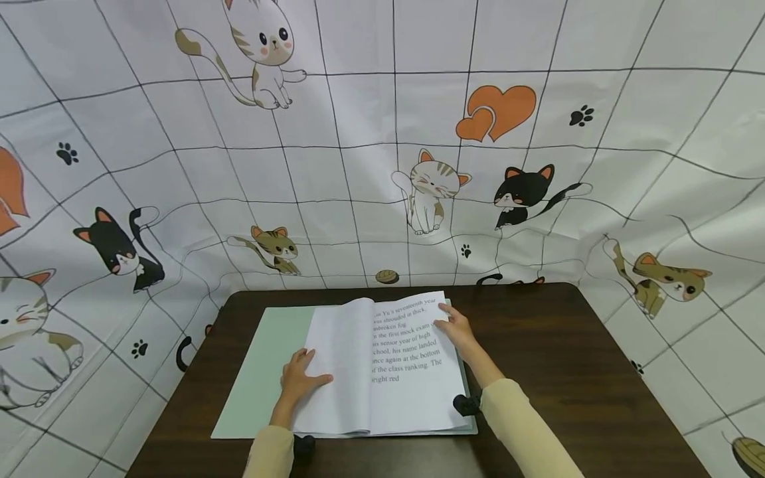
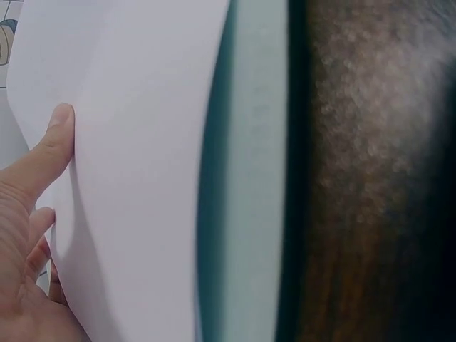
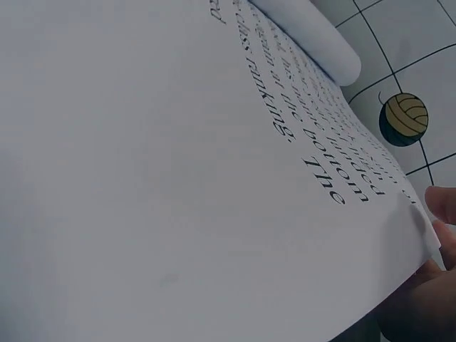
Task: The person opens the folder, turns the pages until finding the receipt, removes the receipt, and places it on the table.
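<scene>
A book (image 1: 412,398) with a pale green cover (image 1: 269,352) lies open. Its left page (image 1: 343,358) is blank and curves up near the middle; large black print covers the upper part of the right page (image 2: 142,142) (image 3: 178,178). My left hand (image 1: 299,382) holds the left page's outer edge, and in the left wrist view its thumb (image 2: 60,135) lies on the paper with fingers behind it. At the right page's upper outer corner, my right hand (image 1: 457,330) pinches the paper's edge; its fingertips (image 3: 442,206) show at the right wrist view's border.
The book lies on a dark brown wooden table (image 1: 556,372). Behind and beside the table hangs a white gridded sheet (image 1: 358,179) printed with cats, hearts and paw prints. A dark wrist device (image 1: 466,405) sits by the right sleeve.
</scene>
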`<state>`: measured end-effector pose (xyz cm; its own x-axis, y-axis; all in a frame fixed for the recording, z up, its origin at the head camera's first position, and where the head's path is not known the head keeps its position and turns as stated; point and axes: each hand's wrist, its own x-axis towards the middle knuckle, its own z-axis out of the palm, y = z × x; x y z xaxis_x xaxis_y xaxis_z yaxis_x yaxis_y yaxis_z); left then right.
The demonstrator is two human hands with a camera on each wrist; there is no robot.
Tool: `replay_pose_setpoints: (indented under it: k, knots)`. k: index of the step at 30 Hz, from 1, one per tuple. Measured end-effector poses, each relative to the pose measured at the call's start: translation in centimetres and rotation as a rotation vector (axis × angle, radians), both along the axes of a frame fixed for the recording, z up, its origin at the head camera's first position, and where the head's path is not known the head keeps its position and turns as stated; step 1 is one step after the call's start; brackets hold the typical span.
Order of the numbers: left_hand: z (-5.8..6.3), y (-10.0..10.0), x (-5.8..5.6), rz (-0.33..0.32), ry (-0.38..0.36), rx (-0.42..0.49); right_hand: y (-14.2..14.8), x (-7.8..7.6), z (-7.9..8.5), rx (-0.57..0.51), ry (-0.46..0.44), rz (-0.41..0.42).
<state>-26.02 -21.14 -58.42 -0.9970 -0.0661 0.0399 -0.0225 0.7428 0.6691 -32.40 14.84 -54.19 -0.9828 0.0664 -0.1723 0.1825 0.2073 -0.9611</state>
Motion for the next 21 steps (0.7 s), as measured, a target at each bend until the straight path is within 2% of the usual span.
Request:
replay_pose_setpoints:
  k: [4,8,15,21]
  knots:
    - [-0.4,0.4,0.3,-0.003,-0.012,0.004,0.0,0.3,-0.2,-0.037,-0.025,-0.009]
    - [-0.6,0.4,0.3,-0.004,-0.015,0.013,-0.2,0.7,-0.4,-0.058,-0.006,-0.002]
    - [-0.5,0.0,0.1,-0.008,0.004,0.015,-0.6,1.9,0.1,-0.107,0.102,0.038]
    - [-0.4,-0.2,-0.1,-0.004,-0.005,0.032,-0.8,1.9,0.2,-0.121,0.041,0.023]
